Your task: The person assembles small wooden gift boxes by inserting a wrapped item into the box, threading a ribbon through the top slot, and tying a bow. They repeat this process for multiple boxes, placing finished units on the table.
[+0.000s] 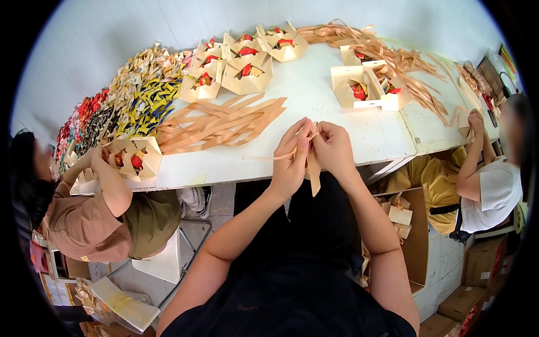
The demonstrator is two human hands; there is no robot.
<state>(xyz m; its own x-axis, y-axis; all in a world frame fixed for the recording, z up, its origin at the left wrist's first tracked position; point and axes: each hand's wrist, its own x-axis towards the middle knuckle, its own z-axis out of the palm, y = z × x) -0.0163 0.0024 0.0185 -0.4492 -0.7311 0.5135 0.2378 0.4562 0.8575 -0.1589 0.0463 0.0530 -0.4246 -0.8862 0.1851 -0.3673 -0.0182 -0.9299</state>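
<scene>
Over the front edge of the table, my left hand point(291, 163) and my right hand point(333, 149) meet with fingertips pinched together. Between them is a tan ribbon point(315, 182), its wide end hanging below the fingers and a thin strand trailing left past my left hand. The fingers partly cover it, so whether it is knotted or looped cannot be made out. Just beyond my hands, a loose bundle of tan ribbons point(224, 126) lies on the white table point(314, 90). Cream boxes point(247, 78) with red and gold wrapped pieces inside stand farther back.
Heaps of wrapped packets point(151, 95) cover the table's left side. More open boxes point(353, 90) and ribbons point(415, 64) lie at the right. One person point(90, 219) works at a box on the left, another point(488, 174) on the right. A carton point(415, 241) holding boxes stands beside my right arm.
</scene>
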